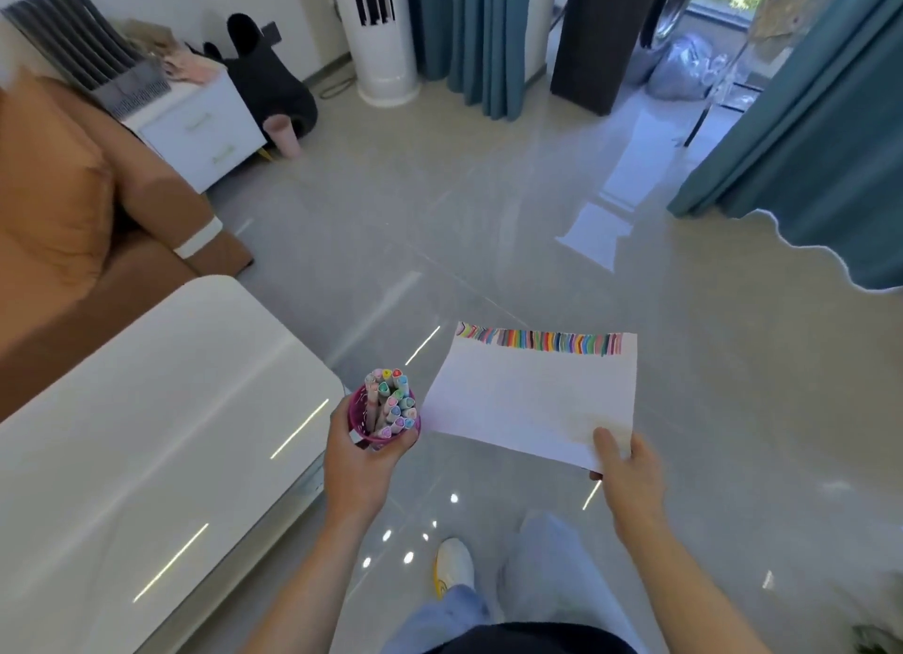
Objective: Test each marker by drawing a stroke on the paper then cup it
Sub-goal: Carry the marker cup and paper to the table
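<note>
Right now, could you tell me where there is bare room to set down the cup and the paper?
The white table is bare across its visible top, from the brown sofa to the edge beside your left hand holding the cup. The floor between table and blue curtain is open. The small white cabinet is crowded with a grey rack and cloths.

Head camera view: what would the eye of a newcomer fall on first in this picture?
First, the white paper, held out over the floor by the right hand at its near corner, with a band of many coloured strokes along its far edge. Next, the pink cup full of capped markers, gripped by the left hand beside the white table.
</note>
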{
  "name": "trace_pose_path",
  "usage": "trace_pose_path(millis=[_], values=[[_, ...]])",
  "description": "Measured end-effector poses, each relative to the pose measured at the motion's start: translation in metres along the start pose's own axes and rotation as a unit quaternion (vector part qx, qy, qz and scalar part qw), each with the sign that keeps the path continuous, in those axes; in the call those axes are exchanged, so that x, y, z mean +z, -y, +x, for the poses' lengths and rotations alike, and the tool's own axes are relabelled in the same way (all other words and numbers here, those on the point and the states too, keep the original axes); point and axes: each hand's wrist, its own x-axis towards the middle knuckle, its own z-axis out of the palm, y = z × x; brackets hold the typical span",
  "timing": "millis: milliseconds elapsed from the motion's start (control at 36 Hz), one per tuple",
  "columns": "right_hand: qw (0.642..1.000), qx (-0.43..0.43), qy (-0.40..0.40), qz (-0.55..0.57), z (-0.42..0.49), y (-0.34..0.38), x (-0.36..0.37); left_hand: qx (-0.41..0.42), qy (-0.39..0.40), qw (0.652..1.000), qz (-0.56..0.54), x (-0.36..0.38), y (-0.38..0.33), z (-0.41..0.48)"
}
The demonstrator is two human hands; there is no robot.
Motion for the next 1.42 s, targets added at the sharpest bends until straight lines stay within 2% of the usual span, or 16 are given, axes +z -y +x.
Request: trace_pose_path(millis=[167, 444, 694, 1000, 1417], values=[[1.000, -0.010, 0.022, -0.012, 0.063, 0.050, 0.039, -0.017, -0.030, 0.999, 0.015, 0.024, -0.021, 0.066], [0.992, -0.030, 0.103, -0.068, 0.217, 0.172, 0.115, -0.057, -0.126, 0.990, -0.039, 0.086, -0.088, 0.178], [0.976, -0.059, 0.173, -0.116, 0.300, 0.271, 0.185, -0.084, -0.206, 0.972, -0.072, 0.108, -0.137, 0.258], [0.955, -0.075, 0.231, -0.169, 0.348, 0.339, 0.318, -0.120, -0.274, 0.948, -0.105, 0.072, -0.149, 0.370], [0.927, -0.109, 0.293, -0.208, 0.359, 0.429, 0.552, -0.134, -0.317, 0.933, -0.105, -0.045, -0.152, 0.556]])
